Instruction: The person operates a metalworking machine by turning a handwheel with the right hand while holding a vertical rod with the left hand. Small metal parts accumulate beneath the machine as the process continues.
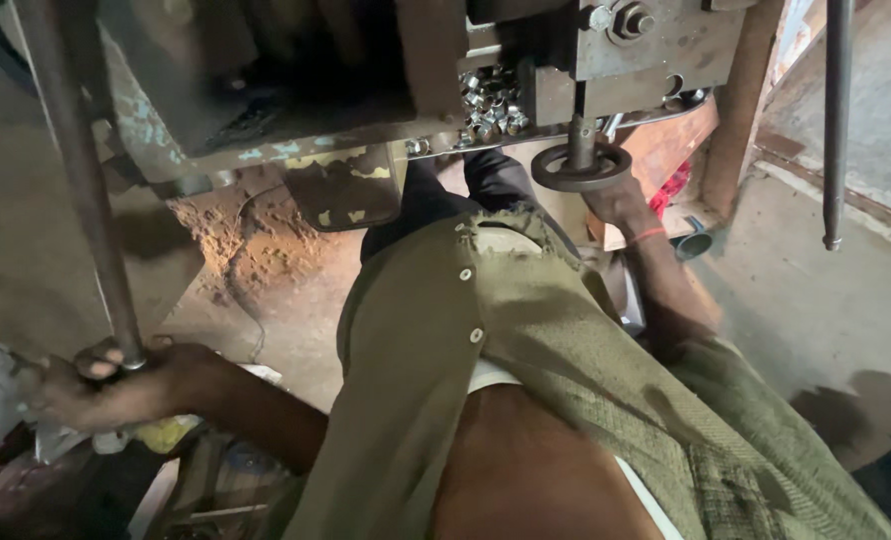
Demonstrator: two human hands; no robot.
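While left hand [106,385] grips lever rod [71,170], right hand [616,200] rests under handwheel [582,167], grip unclear.

Shirt [566,350] showing olive green w/ white buttons. Lever bar [76,170] appearing dull grey. Machine frame [266,150] showing grey w/ flaking pale blue-yellow paint. Small metal parts [491,100] gleaming silver. Wrist thread [646,236] showing red. Handwheel [582,166] appearing dark grey.

Left hand [116,385] gripped round long steel lever bar [71,170]. Right hand [616,200] under round handwheel [582,166] at machine's [366,70] front edge. Small shiny metal parts [490,105] piled just above.
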